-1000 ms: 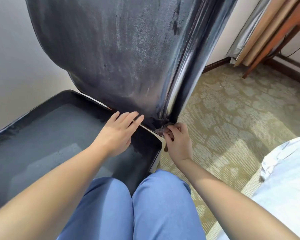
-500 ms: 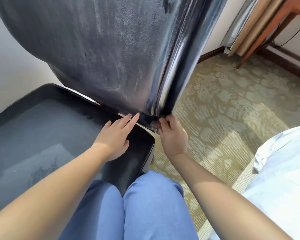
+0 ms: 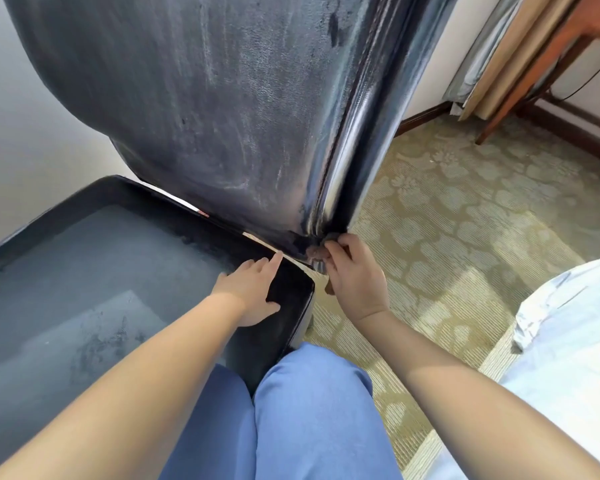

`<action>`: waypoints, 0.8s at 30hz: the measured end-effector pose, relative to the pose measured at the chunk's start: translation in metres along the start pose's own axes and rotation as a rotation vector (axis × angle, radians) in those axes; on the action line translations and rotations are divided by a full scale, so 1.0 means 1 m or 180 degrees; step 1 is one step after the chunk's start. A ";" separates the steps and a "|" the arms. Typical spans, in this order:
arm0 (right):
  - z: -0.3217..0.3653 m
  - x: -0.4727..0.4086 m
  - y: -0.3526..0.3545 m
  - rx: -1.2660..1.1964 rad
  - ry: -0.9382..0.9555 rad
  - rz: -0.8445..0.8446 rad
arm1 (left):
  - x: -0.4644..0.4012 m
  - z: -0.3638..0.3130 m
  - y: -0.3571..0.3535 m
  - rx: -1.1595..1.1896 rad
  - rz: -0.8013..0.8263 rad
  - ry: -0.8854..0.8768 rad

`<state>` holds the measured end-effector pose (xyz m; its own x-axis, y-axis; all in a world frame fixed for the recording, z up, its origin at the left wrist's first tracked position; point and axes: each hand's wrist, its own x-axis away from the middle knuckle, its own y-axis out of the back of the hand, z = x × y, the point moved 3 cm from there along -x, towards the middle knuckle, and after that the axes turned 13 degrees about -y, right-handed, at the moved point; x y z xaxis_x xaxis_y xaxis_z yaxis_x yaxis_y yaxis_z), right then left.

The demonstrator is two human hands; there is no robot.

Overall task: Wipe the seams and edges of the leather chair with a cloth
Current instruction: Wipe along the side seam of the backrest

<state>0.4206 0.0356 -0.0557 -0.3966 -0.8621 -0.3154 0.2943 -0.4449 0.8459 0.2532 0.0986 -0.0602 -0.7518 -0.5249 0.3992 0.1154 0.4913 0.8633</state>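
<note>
A black leather chair fills the view: its tall backrest (image 3: 222, 116) rises ahead and its seat (image 3: 101, 271) lies at the lower left. A glossy seam (image 3: 340, 150) runs down the backrest's right edge. My right hand (image 3: 355, 282) grips a small brownish cloth (image 3: 315, 251), mostly hidden under the fingers, and holds it against the bottom end of that seam. My left hand (image 3: 253, 289) rests flat on the seat's back right corner, fingers straight and pointing at the gap under the backrest.
My knees in blue trousers (image 3: 291, 410) are against the seat's front corner. Patterned beige carpet (image 3: 465, 220) spreads to the right. White fabric (image 3: 568, 341) lies at the right edge. A wooden table leg (image 3: 534, 74) and curtains (image 3: 492, 57) stand at the upper right.
My right hand stays with the cloth at the bottom of the backrest seam. My left hand has slid slightly back along the seat's corner. The head view has shifted a little.
</note>
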 end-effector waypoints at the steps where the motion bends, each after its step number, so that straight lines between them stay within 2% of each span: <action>1: -0.001 0.000 -0.001 0.0005 -0.0051 0.0071 | -0.001 0.000 -0.001 0.0008 0.0038 0.0013; 6: 0.002 0.006 -0.012 0.0437 0.0346 0.0347 | -0.011 -0.002 -0.003 0.0060 0.0066 0.0073; 9: 0.000 0.009 -0.022 0.0412 -0.0048 0.0810 | -0.015 0.000 -0.001 0.0040 0.0117 0.0100; 11: -0.009 0.014 -0.034 0.0737 0.0097 0.0955 | -0.017 0.001 0.002 0.0058 0.0119 0.0119; 12: -0.011 0.016 -0.039 0.0846 0.0005 0.1241 | -0.017 0.001 0.002 0.0067 0.0121 0.0124; 14: -0.014 0.018 -0.043 0.0863 -0.0234 0.1328 | -0.016 0.002 0.003 0.0078 0.0129 0.0127; 15: -0.017 0.016 -0.041 0.0573 -0.0606 0.1231 | -0.016 0.002 0.003 0.0077 0.0128 0.0130; 16: -0.016 0.014 -0.037 0.0457 -0.0605 0.0940 | -0.016 0.002 0.003 0.0064 0.0126 0.0133; 19: -0.004 0.012 -0.026 0.0032 -0.0389 0.0760 | -0.016 0.000 0.004 -0.0020 0.0121 0.0134; 21: 0.009 0.007 -0.014 0.0040 0.0053 0.0312 | -0.016 -0.001 0.005 -0.0103 0.0140 0.0126; 24: 0.015 0.001 -0.008 0.0088 0.0163 0.0123 | -0.017 -0.001 0.005 -0.0245 0.0211 0.0152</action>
<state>0.4049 0.0416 -0.0569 -0.3403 -0.8901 -0.3032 0.2842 -0.4047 0.8692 0.2672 0.1092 -0.0621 -0.7091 -0.5265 0.4689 0.2148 0.4721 0.8550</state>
